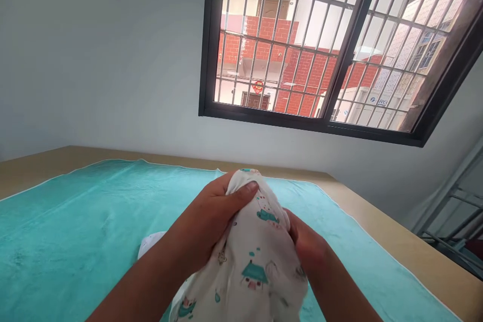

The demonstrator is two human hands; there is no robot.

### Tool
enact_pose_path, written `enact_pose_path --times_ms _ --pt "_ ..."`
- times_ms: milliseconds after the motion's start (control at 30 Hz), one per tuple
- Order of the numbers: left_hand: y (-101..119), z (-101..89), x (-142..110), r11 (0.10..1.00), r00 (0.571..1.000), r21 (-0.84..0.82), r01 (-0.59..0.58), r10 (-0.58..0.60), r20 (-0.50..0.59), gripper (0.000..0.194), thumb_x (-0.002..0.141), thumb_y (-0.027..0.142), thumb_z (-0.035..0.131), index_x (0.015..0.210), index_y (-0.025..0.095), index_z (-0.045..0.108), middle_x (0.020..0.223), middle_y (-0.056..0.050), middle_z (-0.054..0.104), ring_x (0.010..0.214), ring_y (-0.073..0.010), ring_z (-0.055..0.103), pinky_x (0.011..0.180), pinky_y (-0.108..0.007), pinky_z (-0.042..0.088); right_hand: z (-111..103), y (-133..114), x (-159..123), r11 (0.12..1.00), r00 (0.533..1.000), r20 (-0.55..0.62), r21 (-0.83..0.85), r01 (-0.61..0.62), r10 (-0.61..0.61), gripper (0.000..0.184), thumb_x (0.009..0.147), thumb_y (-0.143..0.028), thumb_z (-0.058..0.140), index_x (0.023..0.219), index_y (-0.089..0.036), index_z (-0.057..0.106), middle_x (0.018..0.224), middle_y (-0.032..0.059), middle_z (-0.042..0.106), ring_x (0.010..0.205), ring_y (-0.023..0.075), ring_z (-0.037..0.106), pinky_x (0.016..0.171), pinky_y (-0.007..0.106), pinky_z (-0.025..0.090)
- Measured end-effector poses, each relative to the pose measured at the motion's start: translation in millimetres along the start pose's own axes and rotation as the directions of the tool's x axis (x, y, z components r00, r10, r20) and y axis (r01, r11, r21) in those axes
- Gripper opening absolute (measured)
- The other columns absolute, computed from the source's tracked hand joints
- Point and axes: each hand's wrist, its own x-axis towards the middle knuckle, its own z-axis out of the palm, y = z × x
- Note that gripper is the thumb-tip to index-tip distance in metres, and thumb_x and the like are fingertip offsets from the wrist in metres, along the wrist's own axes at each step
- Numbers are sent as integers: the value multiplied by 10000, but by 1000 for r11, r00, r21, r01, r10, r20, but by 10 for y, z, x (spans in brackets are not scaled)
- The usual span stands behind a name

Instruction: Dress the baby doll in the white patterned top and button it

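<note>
A white cloth garment [252, 261] printed with small teal and pink figures is bunched up between both hands, lifted above the bed. My left hand [215, 216] is closed round its upper part, thumb pressed across the top. My right hand [307, 244] grips its right side, with the fingers mostly hidden in the fabric. A further bit of white cloth [151, 242] shows just left of my left forearm.
A teal blanket [75, 231] covers a wooden bed platform [415, 256]. A pale wall lies behind it, with a dark-framed barred window [320, 45] above. Metal bed-frame bars [456, 226] stand at the far right.
</note>
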Motion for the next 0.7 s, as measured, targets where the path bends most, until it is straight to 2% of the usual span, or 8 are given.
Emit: enact_pose_path --times_ms 100,200,300,367,433,500,600,700 --pt "-17 49 8 999 999 12 49 -49 12 358 836 450 627 1077 186 643 779 -53 652 662 -184 610 557 -267 499 -75 -8 -35 997 993 91 -18 -73 75 566 627 -460 837 1060 -127 688 891 97 712 901 259 673 784 358 546" --pt "81 68 -5 969 999 242 48 -52 11 342 765 391 706 1049 207 658 811 -34 660 730 -204 618 610 -278 504 -108 0 -24 1000 995 -98 14 18 -16 489 750 -485 745 1100 -152 674 955 97 707 902 225 669 800 341 541" --pt "210 61 -24 824 996 562 70 -89 6 273 691 313 766 930 210 683 823 -18 664 759 -211 608 629 -274 481 -68 -18 26 995 951 -299 33 95 -81 440 817 -496 674 1105 -164 671 944 97 709 876 218 667 769 328 545" --pt "243 42 -21 781 998 621 68 -63 -30 181 727 321 731 851 198 684 799 -18 661 741 -208 601 633 -281 470 -4 -57 64 993 924 -370 25 115 -98 408 833 -491 655 1087 -172 677 918 88 709 846 215 665 746 325 543" --pt "212 15 -4 842 998 539 23 12 -62 179 776 336 685 884 193 681 813 -29 667 757 -217 613 665 -299 480 60 -102 86 994 910 -404 8 110 -97 390 820 -488 670 1066 -186 682 900 73 705 814 207 659 727 316 536" --pt "134 -11 15 929 994 367 -35 70 -84 236 796 341 672 987 202 663 848 -40 673 791 -227 629 694 -313 498 94 -126 81 996 928 -363 -20 83 -85 421 795 -544 670 1004 -179 697 862 68 697 768 201 649 692 308 527" --pt "-1 -23 23 995 997 90 -37 43 -68 243 819 369 660 994 203 634 839 -44 660 740 -203 625 657 -301 509 61 -108 29 999 994 -109 -43 20 -25 561 669 -653 716 916 -149 712 801 73 680 742 217 640 655 316 522" --pt "-58 0 2 998 999 -62 26 -27 -22 238 836 400 643 952 193 622 814 -46 653 690 -183 613 612 -287 510 -17 -62 -25 997 994 102 -60 -40 46 637 536 -507 868 1027 -142 693 844 75 690 839 252 648 727 344 530"
